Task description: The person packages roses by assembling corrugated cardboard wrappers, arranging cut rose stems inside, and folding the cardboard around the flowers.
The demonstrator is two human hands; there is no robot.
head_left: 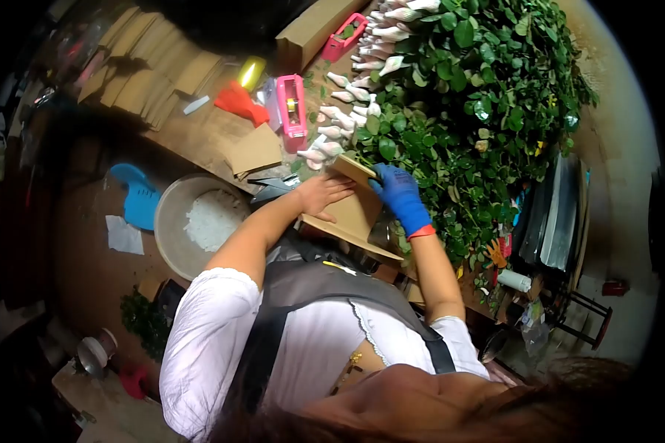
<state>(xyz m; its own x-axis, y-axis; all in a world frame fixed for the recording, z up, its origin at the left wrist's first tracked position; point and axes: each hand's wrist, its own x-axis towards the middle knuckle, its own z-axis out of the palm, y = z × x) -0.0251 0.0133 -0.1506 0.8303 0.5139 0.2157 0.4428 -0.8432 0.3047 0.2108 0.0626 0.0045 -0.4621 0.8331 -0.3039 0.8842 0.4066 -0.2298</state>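
Note:
A folded piece of brown cardboard (360, 207) is at the table's near edge, in front of my body, with one flap raised at the back. My left hand (324, 196) is bare and lies on the cardboard with its fingers stretched out. On my right hand (400, 190) is a blue glove with a red cuff. Its fingers are bent over the far right edge of the cardboard, and the fingertips are partly hidden. Just beyond the cardboard, rose stems with green leaves (451, 155) are piled up, their heads in white net sleeves (336, 118) pointing left.
Pink tape dispensers (294, 122) (343, 37) stand on the table, near an orange-red cloth-like item (241, 102) and a yellow roll (251, 72). Stacked cardboard pieces (151, 70) lie at the far left. A basin (171, 236) with white material and a blue stool (138, 198) stand at my left.

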